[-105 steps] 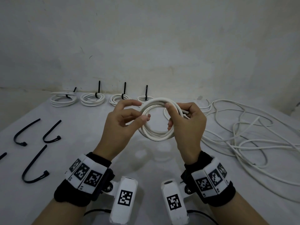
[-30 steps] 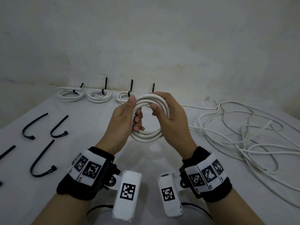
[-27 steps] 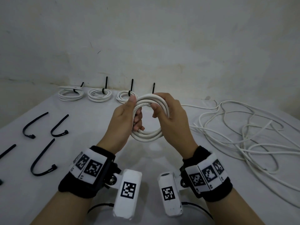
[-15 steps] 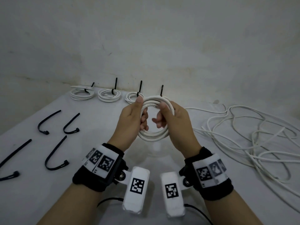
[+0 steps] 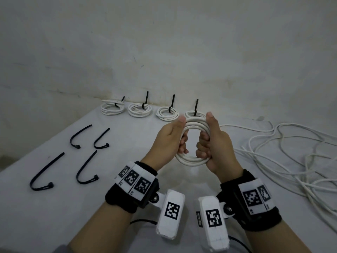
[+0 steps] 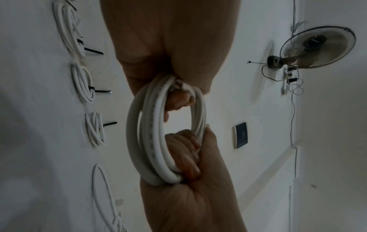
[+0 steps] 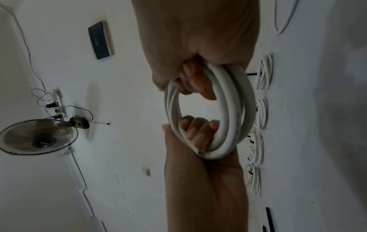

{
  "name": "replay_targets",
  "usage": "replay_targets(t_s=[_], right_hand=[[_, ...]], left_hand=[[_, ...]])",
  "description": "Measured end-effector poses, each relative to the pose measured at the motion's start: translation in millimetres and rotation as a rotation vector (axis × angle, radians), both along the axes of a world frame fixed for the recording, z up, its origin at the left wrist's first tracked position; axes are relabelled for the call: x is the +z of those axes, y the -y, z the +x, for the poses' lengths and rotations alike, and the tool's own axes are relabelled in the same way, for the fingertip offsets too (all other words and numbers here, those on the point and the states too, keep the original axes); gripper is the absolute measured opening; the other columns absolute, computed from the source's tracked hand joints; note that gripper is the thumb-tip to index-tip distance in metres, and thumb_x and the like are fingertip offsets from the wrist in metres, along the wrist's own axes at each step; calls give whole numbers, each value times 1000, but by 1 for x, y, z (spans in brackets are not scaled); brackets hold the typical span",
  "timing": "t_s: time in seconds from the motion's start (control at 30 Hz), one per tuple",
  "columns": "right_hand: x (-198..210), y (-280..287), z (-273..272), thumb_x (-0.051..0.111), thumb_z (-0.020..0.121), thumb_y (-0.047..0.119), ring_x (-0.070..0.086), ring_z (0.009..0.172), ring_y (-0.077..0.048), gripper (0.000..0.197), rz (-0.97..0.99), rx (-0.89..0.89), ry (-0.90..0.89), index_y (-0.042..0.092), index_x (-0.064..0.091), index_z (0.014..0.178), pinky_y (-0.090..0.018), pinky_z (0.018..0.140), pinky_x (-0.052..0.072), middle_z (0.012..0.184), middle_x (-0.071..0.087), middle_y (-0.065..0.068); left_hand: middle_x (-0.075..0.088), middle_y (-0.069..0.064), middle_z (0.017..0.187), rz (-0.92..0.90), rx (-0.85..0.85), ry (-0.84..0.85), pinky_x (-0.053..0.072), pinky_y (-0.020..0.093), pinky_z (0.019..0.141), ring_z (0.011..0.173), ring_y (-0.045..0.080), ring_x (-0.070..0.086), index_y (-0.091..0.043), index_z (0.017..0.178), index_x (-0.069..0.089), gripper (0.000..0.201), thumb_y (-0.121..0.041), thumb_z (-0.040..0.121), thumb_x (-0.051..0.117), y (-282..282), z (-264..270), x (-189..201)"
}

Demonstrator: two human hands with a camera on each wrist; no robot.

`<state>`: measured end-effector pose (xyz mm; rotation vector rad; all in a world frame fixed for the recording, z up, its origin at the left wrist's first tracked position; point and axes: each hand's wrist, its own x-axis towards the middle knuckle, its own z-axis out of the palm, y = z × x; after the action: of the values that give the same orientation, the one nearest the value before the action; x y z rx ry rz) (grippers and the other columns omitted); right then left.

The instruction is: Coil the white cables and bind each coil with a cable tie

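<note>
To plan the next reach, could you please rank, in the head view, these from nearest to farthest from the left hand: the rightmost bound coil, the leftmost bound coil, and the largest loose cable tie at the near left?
From the left hand:
1. Rightmost bound coil, just beyond the hands.
2. Leftmost bound coil, far left by the wall.
3. Largest loose cable tie, near-left table edge.
</note>
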<state>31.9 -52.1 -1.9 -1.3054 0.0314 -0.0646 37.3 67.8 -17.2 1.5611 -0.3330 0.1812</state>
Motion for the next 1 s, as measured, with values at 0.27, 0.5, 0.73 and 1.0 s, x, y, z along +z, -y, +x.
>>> replay_targets(t_s=[0.27, 0.5, 0.73, 1.0], right_hand=[[-4, 3, -3, 54, 92, 47, 23, 32, -10, 53, 63, -64, -14, 14, 36, 55, -17, 35, 21, 41, 26, 3], [-8, 1, -3, 52, 92, 49, 22, 31, -9, 51, 92, -25, -21, 14, 35, 58, -16, 34, 21, 40, 28, 5], [-10, 1, -4, 53, 92, 48, 23, 31, -8, 48, 85, -22, -16, 16, 37, 60, -17, 34, 22, 41, 31, 6], [-13, -1, -2, 56, 90, 49, 24, 32, -9, 50, 72, -80, -27, 15, 38, 59, -17, 35, 22, 41, 33, 5]], left_hand=[[61, 1, 87, 492, 140, -241, 46, 28, 74, 75, 14, 57, -13, 100, 61, 42, -49, 96, 38, -72, -13, 25], [54, 15, 67, 1289, 446, -551, 33, 26, 51, 52, 17, 40, 4, 80, 57, 50, -42, 97, 48, -179, -30, 16], [49, 1, 64, 1441, 393, -698, 46, 31, 69, 63, 18, 49, -12, 61, 44, 32, -21, 84, 65, -199, -26, -13], [59, 6, 72, 1114, 352, -650, 53, 22, 62, 62, 15, 56, -3, 76, 59, 14, -7, 89, 59, -183, -28, 4]])
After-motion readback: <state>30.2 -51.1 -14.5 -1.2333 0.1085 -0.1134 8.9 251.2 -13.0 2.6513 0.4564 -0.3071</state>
